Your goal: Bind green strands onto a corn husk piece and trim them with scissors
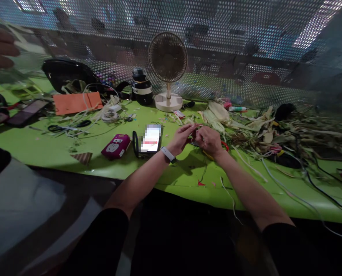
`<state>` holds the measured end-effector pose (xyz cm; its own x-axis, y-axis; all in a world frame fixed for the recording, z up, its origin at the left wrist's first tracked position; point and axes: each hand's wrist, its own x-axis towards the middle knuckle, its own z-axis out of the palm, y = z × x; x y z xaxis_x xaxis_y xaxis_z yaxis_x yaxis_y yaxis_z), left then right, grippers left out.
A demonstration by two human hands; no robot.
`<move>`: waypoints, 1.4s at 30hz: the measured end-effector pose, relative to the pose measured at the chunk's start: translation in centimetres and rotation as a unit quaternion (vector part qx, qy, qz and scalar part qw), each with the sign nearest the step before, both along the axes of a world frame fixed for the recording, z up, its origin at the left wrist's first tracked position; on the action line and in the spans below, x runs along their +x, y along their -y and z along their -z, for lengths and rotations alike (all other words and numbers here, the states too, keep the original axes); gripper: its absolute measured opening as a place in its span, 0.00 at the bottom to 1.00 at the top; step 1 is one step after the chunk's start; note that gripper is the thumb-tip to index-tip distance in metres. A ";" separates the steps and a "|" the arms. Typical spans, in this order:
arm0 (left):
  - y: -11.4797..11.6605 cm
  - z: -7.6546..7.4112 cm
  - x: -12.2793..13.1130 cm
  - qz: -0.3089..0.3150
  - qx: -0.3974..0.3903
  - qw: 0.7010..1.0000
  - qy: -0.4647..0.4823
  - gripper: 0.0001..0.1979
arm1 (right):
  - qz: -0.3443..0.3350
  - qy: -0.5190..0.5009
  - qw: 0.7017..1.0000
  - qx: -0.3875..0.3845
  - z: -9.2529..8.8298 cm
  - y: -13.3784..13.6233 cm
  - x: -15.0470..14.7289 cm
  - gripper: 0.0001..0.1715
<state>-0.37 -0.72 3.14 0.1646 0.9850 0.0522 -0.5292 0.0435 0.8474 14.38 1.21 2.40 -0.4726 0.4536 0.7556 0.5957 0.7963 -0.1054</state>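
Observation:
My left hand (183,137) and my right hand (209,140) meet over the green table, with the fingers of both closed together around something small that they mostly hide. I cannot make out what it is. Beneath and just right of my right hand, a red and yellow handle (225,145) shows in part; its kind is hidden. A phone (152,138) with a lit screen is propped up left of my left hand. Farther left lies a magenta pack (116,146) with a white cartoon face.
A fan (168,97) and a black bottle (142,90) stand at the back. Dry husks and stems (254,130) heap up on the right, with cables (286,188) trailing forward. Scissors (70,126) and an orange card (78,102) lie left. Another person's hand (0,46) reaches in at upper left.

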 end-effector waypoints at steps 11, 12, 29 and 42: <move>-0.3 0.3 0.4 -0.017 0.124 0.990 -0.070 0.12 | 0.007 -0.232 0.929 -0.287 -0.9 -0.6 -0.5 0.24; -0.2 0.3 0.3 -0.012 0.116 0.990 -0.075 0.12 | 0.008 -0.231 0.931 -0.284 -1.0 -0.6 -0.4 0.23; -0.2 -0.2 -0.8 0.101 0.020 0.992 -0.070 0.14 | -0.113 -0.206 0.894 -0.381 -1.6 -1.4 0.5 0.24; -0.5 -0.2 -1.4 0.140 0.030 0.984 -0.109 0.10 | -0.008 -0.159 0.955 -0.250 -1.6 -1.0 0.4 0.20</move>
<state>-1.81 -0.20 3.30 0.4435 0.8953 0.0415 -0.3080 0.1088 0.9451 14.78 2.20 4.02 -0.2647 0.7901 0.5528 0.4584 0.6075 -0.6488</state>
